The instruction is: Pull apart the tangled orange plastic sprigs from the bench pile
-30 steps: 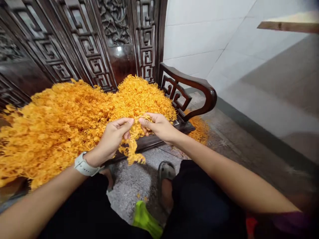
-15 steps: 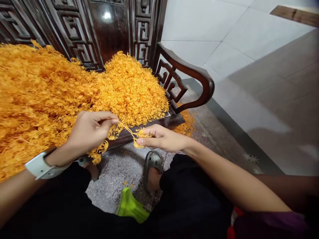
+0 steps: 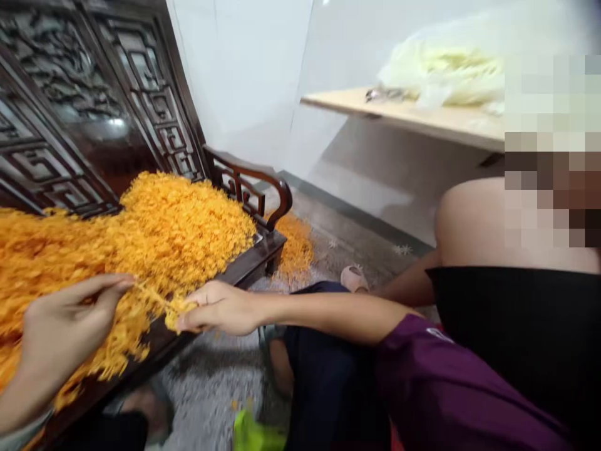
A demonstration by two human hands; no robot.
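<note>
One yellow strand (image 3: pixel 154 296) spans left hand (image 3: pixel 66 329) to right hand (image 3: pixel 228 307), fingers of both pinched on it, above the orange pile (image 3: pixel 181 219)'s near edge; liable, seemingly, to snap if overpulled, or snag if dipped.

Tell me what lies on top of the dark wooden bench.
An orange, stringy heap lies on the bench, in front of its carved back. Whatever is under the heap is covered and cannot be seen.
</note>
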